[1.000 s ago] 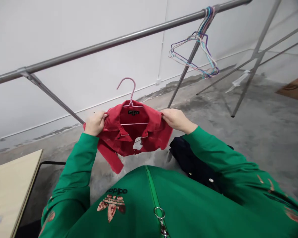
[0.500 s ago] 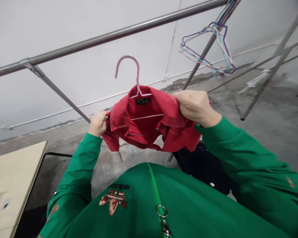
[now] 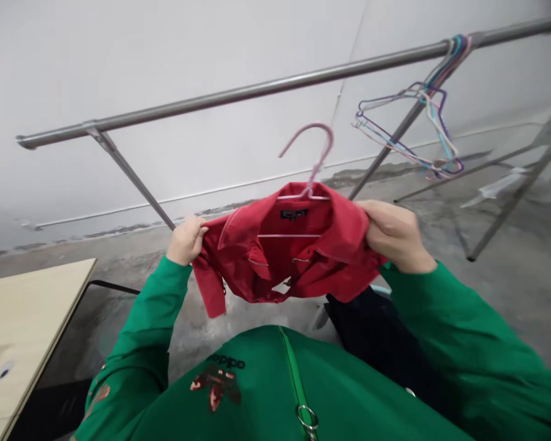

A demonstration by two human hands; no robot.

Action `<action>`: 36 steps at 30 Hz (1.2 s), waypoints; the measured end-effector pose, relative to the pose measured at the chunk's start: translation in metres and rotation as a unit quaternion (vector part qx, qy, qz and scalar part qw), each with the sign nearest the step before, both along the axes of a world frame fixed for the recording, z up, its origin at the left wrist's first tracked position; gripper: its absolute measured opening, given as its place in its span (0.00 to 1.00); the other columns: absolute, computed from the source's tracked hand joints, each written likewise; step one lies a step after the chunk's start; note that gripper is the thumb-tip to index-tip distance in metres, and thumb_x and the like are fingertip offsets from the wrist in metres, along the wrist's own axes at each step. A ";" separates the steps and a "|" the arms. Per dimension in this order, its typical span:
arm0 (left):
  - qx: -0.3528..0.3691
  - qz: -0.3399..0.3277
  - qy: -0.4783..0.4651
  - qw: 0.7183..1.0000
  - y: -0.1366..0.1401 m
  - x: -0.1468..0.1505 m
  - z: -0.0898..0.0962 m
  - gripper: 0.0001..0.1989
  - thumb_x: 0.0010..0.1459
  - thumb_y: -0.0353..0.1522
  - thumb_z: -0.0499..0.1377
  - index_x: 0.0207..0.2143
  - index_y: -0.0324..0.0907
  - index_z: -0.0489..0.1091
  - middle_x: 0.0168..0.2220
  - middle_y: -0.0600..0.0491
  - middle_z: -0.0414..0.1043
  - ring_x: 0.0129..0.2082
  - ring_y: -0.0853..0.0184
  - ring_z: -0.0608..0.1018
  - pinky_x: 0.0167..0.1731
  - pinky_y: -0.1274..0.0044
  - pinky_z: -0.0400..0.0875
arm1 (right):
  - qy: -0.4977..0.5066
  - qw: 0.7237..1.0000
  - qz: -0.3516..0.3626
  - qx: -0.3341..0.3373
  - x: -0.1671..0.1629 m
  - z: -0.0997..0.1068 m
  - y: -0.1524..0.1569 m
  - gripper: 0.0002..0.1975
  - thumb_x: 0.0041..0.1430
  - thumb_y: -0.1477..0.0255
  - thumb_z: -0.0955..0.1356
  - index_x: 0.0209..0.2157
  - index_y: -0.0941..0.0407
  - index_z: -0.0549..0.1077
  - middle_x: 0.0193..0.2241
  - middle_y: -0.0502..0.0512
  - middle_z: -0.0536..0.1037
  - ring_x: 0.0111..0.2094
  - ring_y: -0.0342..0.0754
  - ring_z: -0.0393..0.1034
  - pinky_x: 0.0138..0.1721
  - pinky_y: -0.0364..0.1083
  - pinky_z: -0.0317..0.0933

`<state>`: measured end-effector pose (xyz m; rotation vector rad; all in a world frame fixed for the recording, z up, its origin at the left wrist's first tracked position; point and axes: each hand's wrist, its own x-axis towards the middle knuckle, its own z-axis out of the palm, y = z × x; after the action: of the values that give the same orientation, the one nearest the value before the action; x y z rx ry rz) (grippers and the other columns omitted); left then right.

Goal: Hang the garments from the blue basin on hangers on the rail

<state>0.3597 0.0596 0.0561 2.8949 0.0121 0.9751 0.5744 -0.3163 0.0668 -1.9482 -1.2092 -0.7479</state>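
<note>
A red jacket (image 3: 289, 257) on a pink hanger (image 3: 321, 160) stretched between a person's hands, in front of a metal rail (image 3: 257, 94). I saw the left hand (image 3: 187, 241) pinching one shoulder, its fingertips curled over the cloth; the right hand (image 3: 397, 236) clutched the other shoulder, beside the collar (image 3: 349, 217) (the hook rose between them).
</note>
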 end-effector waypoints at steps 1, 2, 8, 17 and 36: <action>0.003 0.009 -0.018 1.000 0.000 -0.002 0.003 0.18 0.66 0.39 0.43 0.39 0.42 0.69 0.32 0.46 0.70 0.34 0.61 0.73 0.37 0.70 0.69 | 0.006 1.000 0.004 0.009 -0.002 0.003 -0.001 0.12 0.56 0.74 0.60 0.34 0.53 0.75 0.33 0.57 0.81 0.36 0.51 0.77 0.39 0.47 0.70; 0.005 0.017 -0.031 0.999 0.002 -0.004 0.006 0.18 0.66 0.40 0.43 0.39 0.42 0.69 0.32 0.46 0.70 0.34 0.61 0.73 0.38 0.70 0.69 | 0.026 0.999 0.019 0.006 -0.004 0.005 -0.002 0.12 0.56 0.74 0.61 0.35 0.53 0.75 0.33 0.56 0.81 0.35 0.51 0.77 0.38 0.47 0.70; -0.032 0.025 0.096 0.995 0.033 0.006 -0.017 0.17 0.65 0.37 0.43 0.38 0.40 0.70 0.36 0.43 0.72 0.39 0.59 0.74 0.43 0.67 0.70 | 0.327 0.907 0.222 -0.147 -0.013 -0.004 0.028 0.16 0.58 0.58 0.64 0.30 0.54 0.76 0.29 0.56 0.80 0.30 0.52 0.75 0.31 0.47 0.70; -0.118 0.149 0.043 0.981 0.041 -0.073 -0.082 0.13 0.62 0.32 0.49 0.46 0.40 0.67 0.47 0.41 0.70 0.49 0.58 0.74 0.51 0.64 0.70 | 0.607 0.734 0.296 -0.073 -0.033 0.010 0.123 0.23 0.44 0.51 0.74 0.32 0.56 0.75 0.31 0.54 0.80 0.31 0.47 0.75 0.37 0.45 0.70; -0.282 0.212 0.144 0.925 -0.005 -0.199 -0.202 0.13 0.63 0.35 0.46 0.37 0.41 0.70 0.37 0.45 0.74 0.39 0.60 0.79 0.41 0.69 0.75 | 0.357 0.911 0.205 0.037 -0.093 0.045 0.426 0.09 0.61 0.75 0.57 0.29 0.57 0.64 0.32 0.55 0.72 0.36 0.47 0.66 0.48 0.49 0.61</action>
<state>0.1605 0.0542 -0.1458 2.4867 0.8222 0.4560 0.4813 0.1102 0.1114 -1.5937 -1.0367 0.1433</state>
